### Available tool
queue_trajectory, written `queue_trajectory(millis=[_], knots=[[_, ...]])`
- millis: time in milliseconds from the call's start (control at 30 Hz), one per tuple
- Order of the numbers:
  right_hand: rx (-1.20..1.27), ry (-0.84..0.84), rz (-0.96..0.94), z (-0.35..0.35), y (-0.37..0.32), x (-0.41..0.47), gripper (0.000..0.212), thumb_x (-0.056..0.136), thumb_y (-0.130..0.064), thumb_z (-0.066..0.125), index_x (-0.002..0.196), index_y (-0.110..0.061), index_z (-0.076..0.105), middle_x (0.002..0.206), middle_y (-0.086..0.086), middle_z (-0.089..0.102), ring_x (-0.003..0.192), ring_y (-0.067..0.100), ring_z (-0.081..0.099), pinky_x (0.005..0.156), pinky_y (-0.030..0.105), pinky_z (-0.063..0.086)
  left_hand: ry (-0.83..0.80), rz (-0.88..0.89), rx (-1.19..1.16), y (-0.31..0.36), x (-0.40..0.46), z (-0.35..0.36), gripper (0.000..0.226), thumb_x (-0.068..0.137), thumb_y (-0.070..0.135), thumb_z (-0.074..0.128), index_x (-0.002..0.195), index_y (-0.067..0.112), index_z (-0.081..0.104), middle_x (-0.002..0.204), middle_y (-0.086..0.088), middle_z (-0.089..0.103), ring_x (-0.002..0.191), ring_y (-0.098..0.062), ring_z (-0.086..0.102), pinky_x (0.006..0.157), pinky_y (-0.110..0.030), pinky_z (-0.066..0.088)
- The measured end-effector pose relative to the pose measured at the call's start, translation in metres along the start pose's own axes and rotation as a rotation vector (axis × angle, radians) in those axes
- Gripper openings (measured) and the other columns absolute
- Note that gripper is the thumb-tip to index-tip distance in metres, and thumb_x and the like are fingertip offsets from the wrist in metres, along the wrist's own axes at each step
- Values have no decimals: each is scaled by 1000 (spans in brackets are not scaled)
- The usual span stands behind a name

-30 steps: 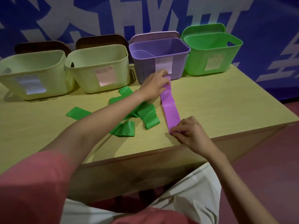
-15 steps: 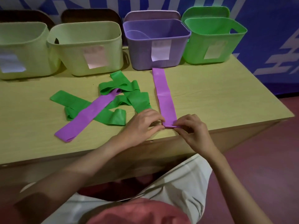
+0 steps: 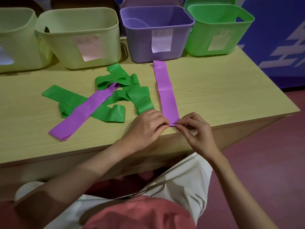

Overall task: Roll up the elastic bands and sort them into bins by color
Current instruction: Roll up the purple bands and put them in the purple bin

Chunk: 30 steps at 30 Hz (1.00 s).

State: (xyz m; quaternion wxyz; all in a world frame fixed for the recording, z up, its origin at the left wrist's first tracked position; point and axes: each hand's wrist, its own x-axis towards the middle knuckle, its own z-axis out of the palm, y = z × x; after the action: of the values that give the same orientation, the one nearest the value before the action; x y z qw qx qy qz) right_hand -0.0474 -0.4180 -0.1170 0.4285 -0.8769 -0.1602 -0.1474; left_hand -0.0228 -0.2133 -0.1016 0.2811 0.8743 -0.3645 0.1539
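Where the straight purple band (image 3: 165, 91) ends at the near edge of the table (image 3: 222, 90), it is pinched from both sides: its left corner is gripped by the curled fingers of the left hand (image 3: 146, 125), its right corner by the thumb and fingertips of the right hand (image 3: 196, 129). A small fold or first turn is seen at that near end, though how far it has been rolled cannot be told. The rest of the band is laid flat, running away from the person, and its far end is stopped just short of the purple bin (image 3: 156, 33).

To the left, a tangle of green bands (image 3: 132, 95) is spread on the table, close to the left hand's knuckles. A second purple band (image 3: 85, 111) is laid diagonally across this tangle, its upper end tucked among the green loops and its lower end resting on bare wood.

Along the far edge, four bins are lined up. The purple bin is flanked on the right by a green bin (image 3: 219, 28) and on the left by a pale yellow bin (image 3: 79, 38); another pale bin (image 3: 16, 40) is cut off by the left border. A paper label is fixed to the front of each. Behind the bins a blue wall (image 3: 277, 30) with white markings is seen.
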Motion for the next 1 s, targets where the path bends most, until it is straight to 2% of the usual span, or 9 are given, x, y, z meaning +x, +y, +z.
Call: queue_trajectory(millis=[167, 333, 467, 567, 633, 833, 1000], knots=[[2, 62, 64, 5, -6, 2, 7, 84, -12, 70, 89, -15, 74, 80, -4, 55, 74, 11, 56, 65, 18, 41, 22, 6, 80, 2, -2, 2, 8, 87, 14, 69, 89, 7, 70, 85, -4, 64, 79, -19, 56, 69, -33, 49], [-81, 115, 43, 10, -6, -2, 8, 82, -6, 73, 87, -12, 72, 78, -4, 54, 68, 9, 54, 64, 13, 41, 7, 10, 104, 4, -5, 3, 11, 88, 17, 66, 89, 7, 71, 84, -5, 61, 79, -19, 53, 66, -32, 47], [-189, 161, -89, 12, -2, -4, 5, 83, -5, 72, 87, -5, 74, 79, 5, 57, 72, 21, 59, 64, 32, 50, -3, 45, 190, 3, -5, 3, 16, 91, 17, 61, 85, 6, 70, 83, -7, 59, 78, -22, 53, 64, -33, 46], [-262, 182, -195, 12, 0, -6, 7, 83, -1, 72, 89, -2, 75, 81, 9, 60, 74, 25, 58, 65, 33, 48, -68, 74, 327, 9, -6, 2, 5, 86, 5, 64, 82, 3, 66, 86, -10, 57, 79, -27, 51, 64, -39, 47], [-281, 175, -234, 10, 2, -8, 10, 83, -1, 73, 93, -2, 75, 84, 11, 60, 76, 26, 58, 66, 33, 47, -114, 69, 390, 14, -8, -1, 5, 87, 5, 61, 88, 3, 65, 93, -12, 57, 85, -28, 52, 70, -40, 46], [-275, 219, -211, 16, 7, -11, 12, 85, -9, 73, 96, -5, 76, 88, 11, 62, 77, 26, 56, 67, 41, 48, -191, -15, 482, 27, -15, -11, 36, 95, 23, 36, 113, 7, 63, 124, -17, 55, 106, -32, 52, 87, -41, 44], [-282, 322, -180, 24, 8, -14, 12, 87, -13, 73, 97, -7, 77, 88, 10, 63, 75, 24, 54, 64, 41, 47, -234, -115, 545, 36, -23, -6, 44, 96, 33, 37, 127, 9, 57, 137, -17, 48, 116, -31, 49, 94, -42, 40]])
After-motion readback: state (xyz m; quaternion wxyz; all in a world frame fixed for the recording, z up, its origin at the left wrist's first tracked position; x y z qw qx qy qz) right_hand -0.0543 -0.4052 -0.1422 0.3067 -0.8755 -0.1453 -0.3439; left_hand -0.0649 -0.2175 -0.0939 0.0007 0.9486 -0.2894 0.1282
